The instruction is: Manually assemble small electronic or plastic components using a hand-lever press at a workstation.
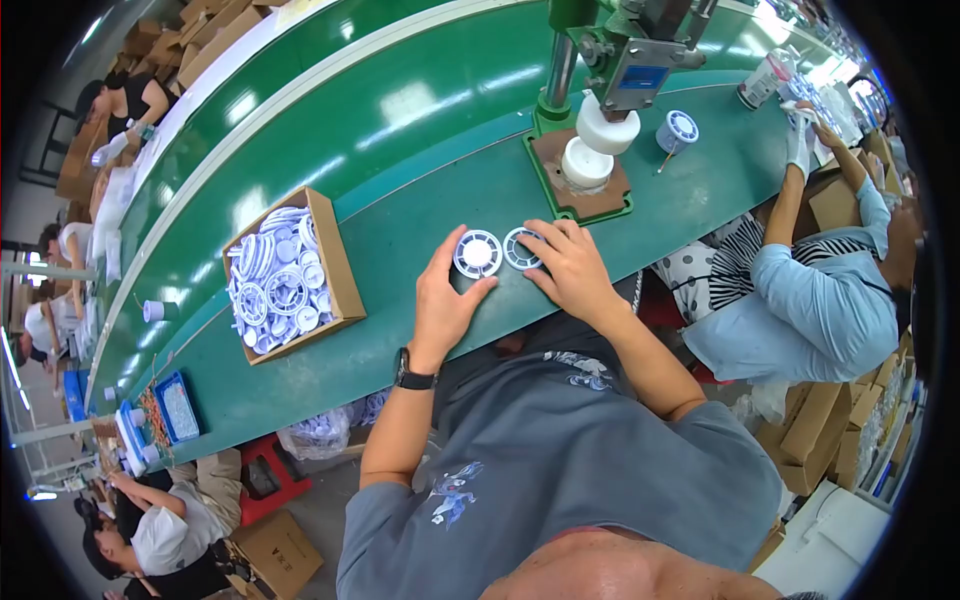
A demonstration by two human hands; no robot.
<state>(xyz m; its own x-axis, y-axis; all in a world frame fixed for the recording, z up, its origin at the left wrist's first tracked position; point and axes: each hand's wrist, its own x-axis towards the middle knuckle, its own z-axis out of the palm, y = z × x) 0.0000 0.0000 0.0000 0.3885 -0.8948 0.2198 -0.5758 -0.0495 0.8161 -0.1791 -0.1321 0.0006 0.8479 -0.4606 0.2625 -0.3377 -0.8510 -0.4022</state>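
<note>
Left grip (445, 300) holds spool (477, 253) | right grip (572, 270) half-hides second spool (520, 248)

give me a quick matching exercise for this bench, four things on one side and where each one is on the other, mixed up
Things:
1. left hand
2. right hand
3. cardboard box
4. press

Places:
A. far side of the bench, above a brown base plate
B. on the spool with the white centre
C. left of the hands, full of white spool parts
D. on the spool nearer the press

Pairs: 1-B, 2-D, 3-C, 4-A
</note>
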